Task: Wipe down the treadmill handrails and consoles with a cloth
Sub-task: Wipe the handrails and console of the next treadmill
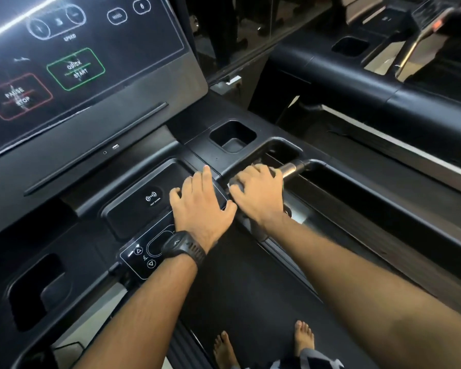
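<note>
The console (91,62) fills the far left, its dark screen tilted toward the person. Below it lies the black tray surface (133,209) with the charging mark. To the right of the tray the handrail bar (290,169) runs crosswise, its long axis going from near left to far right, where its bare chrome end meets the frame.

The right hand (258,193) sits on top of this bar with its fingers curled over the far side, so it grips the middle of the bar. The uncovered chrome lies just to the hand's right, along the same axis, so the next stroke is probably a slide rightward and away. The left hand (200,206) is close beside the right one, fingers spread flat and pressing on the tray's right rim. It is the nearer hand for the console.

A grey patch (236,183) with a pale edge peeks out at the right hand's left side. It may be the cloth, but I cannot tell.
</note>
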### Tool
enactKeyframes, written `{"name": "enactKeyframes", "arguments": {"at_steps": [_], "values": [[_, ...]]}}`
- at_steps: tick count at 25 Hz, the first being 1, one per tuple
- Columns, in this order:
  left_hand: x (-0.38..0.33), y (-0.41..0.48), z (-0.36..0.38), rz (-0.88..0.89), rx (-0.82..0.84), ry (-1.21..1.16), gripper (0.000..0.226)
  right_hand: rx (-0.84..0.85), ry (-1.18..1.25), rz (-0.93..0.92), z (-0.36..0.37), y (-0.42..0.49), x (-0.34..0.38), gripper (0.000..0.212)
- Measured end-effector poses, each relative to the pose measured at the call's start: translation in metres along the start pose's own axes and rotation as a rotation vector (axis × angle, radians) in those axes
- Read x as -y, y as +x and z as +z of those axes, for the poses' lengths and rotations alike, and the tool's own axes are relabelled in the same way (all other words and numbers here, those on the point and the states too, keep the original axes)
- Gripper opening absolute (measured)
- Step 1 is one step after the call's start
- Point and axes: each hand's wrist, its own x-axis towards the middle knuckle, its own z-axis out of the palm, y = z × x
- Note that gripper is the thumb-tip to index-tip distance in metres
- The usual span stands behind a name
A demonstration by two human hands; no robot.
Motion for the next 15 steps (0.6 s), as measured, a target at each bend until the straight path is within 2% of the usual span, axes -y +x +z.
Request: {"name": "enactKeyframes", "arguments": {"at_steps": [3, 4, 6, 7, 9, 10, 11, 13, 15], "values": [[0.005, 0.003, -0.002, 0.03, 0.019, -0.025, 0.084, 0.147, -0.043, -0.08, 0.001, 0.0, 0.008, 0.036], [0.006, 0.007, -0.005, 0.048, 0.034, -0.031, 0.082, 0.117, -0.033, -0.044, 0.001, -0.003, 0.01, 0.035], [0.01, 0.01, -0.01, 0.095, 0.055, -0.039, 0.078, -0.087, 0.053, 0.033, 0.007, -0.018, 0.01, 0.029], [0.012, 0.011, -0.01, 0.113, 0.049, -0.034, 0.078, -0.125, 0.058, 0.01, 0.01, -0.024, 0.009, 0.028], [0.015, 0.011, -0.01, 0.135, 0.061, -0.028, 0.08, 0.014, -0.03, -0.109, 0.008, -0.014, 0.007, 0.034], [0.015, 0.011, -0.01, 0.145, 0.072, -0.034, 0.08, 0.09, -0.049, -0.095, 0.003, -0.008, 0.009, 0.037], [0.015, 0.01, -0.009, 0.152, 0.075, -0.042, 0.081, 0.086, -0.038, -0.043, 0.0, -0.007, 0.011, 0.037], [0.016, 0.008, -0.009, 0.155, 0.056, -0.042, 0.082, -0.025, -0.008, 0.032, 0.001, -0.009, 0.015, 0.035], [0.016, 0.009, -0.008, 0.157, 0.052, -0.039, 0.083, 0.09, -0.057, -0.025, 0.0, 0.0, 0.011, 0.037]]}}
